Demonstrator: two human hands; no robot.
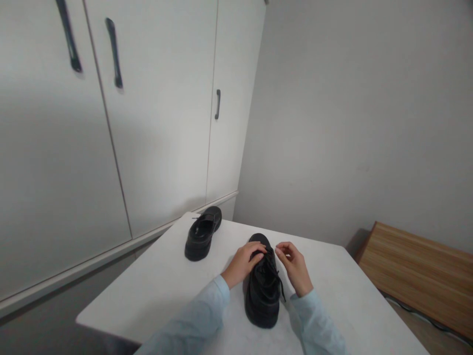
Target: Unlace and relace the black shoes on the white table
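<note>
On white table [155, 291], nearer shoe [263, 293]: long axis fore-aft, toe toward wall [351, 123].

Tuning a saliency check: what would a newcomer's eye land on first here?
Probably the black lace-up shoe on the white table, left hand on its upper, right hand beside it. Then the second black shoe, farther back to the left, and dark handles on the white cabinet behind.
</note>
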